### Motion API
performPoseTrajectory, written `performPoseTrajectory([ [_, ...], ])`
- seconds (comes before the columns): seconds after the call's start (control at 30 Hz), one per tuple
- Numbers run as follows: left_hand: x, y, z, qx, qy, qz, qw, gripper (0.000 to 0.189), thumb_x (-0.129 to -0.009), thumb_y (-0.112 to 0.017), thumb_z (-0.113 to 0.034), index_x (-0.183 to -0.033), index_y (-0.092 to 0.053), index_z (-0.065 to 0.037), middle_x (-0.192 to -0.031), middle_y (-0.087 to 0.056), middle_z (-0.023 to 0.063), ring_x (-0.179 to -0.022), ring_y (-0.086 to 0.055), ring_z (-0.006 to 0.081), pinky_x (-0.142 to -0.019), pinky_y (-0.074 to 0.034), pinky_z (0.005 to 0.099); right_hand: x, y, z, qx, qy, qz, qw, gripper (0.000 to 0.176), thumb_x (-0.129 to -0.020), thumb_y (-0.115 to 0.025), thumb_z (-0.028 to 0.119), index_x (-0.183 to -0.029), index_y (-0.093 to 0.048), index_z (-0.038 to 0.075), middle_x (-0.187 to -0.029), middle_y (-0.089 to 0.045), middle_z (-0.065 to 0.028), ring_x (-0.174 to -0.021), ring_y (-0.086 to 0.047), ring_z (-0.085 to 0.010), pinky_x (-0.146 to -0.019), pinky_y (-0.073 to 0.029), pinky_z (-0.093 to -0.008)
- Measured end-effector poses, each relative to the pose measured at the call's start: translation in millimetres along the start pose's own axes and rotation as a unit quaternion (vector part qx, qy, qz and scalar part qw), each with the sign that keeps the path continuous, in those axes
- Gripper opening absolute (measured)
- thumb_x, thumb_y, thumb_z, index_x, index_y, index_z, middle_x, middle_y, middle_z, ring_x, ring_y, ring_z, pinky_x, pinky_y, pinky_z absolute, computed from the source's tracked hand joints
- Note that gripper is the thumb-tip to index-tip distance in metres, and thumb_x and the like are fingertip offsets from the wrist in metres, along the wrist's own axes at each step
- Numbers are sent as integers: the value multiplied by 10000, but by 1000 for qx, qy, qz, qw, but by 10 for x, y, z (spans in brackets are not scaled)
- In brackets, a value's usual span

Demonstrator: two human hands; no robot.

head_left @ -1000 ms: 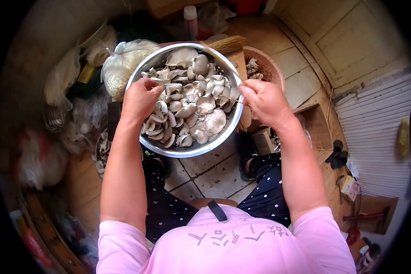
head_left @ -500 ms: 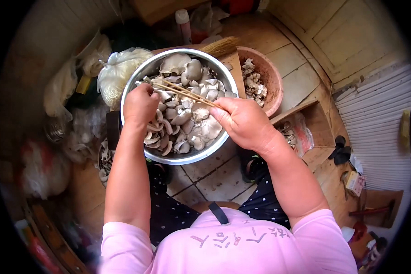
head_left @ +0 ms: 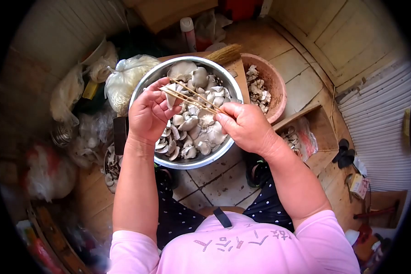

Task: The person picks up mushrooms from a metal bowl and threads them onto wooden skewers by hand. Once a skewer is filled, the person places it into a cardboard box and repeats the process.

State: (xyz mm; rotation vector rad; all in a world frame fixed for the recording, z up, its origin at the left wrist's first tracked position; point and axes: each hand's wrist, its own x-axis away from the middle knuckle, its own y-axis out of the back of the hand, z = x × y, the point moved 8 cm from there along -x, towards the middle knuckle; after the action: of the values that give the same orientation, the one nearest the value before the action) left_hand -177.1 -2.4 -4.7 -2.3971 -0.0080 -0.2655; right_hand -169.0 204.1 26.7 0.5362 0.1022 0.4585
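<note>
A large metal basin (head_left: pixel 192 165) holds many grey-white mushrooms (head_left: pixel 187 123). Over its left side my left hand (head_left: pixel 150 111) is turned palm up with its fingers apart, and a pale mushroom piece (head_left: pixel 170 95) lies against the fingers. My right hand (head_left: pixel 246 127), at the basin's right rim, pinches the ends of several thin wooden skewers (head_left: pixel 194 101). The skewers reach left across the basin, and their tips meet the mushroom piece at my left hand.
A pink tub (head_left: pixel 278 86) with mushroom pieces stands right of the basin, near a straw brush (head_left: pixel 224 54). A wooden box (head_left: pixel 322 125) holds a plastic bag. Knotted plastic bags (head_left: pixel 129 80) lie on the left, and a spray can (head_left: pixel 187 34) stands behind.
My left hand has turned from a closed, palm-down pose to palm up, with a mushroom piece now at its fingers. The whole view has shifted slightly.
</note>
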Motion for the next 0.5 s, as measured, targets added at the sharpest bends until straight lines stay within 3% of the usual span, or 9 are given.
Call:
performPoseTrajectory([
  [0.1, 21, -67, -8, 38, 3, 7, 999, 387, -876, -518, -56, -1253, -483, 20, -1022, -662, 161, -876, -698, 274, -728, -608, 361, -9, -10, -48, -21, -8, -11, 1000, 198, -880, -575, 198, -915, -658, 22, -824, -660, -199, -761, -642, -361, -693, -500, -413],
  [0.17, 43, -26, -37, -32, -51, -44, 997, 437, -850, -619, -34, -1265, -485, -2, -1027, -651, 139, -885, -686, 255, -714, -599, 330, -10, -58, -90, -41, -16, 9, 999, 141, -922, -580, 126, -978, -633, 7, -706, -629, -19, -654, -587, -75, -615, -476, -250],
  [0.2, 51, -20, -27, -25, -45, -54, 997, 467, -820, -687, -20, -1246, -497, -22, -1018, -640, 120, -891, -675, 240, -711, -590, 309, -6, -62, -89, -41, -17, 10, 999, 141, -922, -580, 126, -978, -633, 7, -706, -629, -19, -654, -587, -75, -615, -476, -250],
  [0.5, 90, 256, -158, 26, -112, -178, 977, 305, -850, -647, -2, -1120, -504, -12, -962, -631, 126, -833, -678, 232, -726, -587, 331, 31, -119, -88, -131, -47, 40, 989, 126, -913, -565, 76, -998, -626, 6, -772, -610, 7, -682, -586, -55, -641, -485, -220],
])
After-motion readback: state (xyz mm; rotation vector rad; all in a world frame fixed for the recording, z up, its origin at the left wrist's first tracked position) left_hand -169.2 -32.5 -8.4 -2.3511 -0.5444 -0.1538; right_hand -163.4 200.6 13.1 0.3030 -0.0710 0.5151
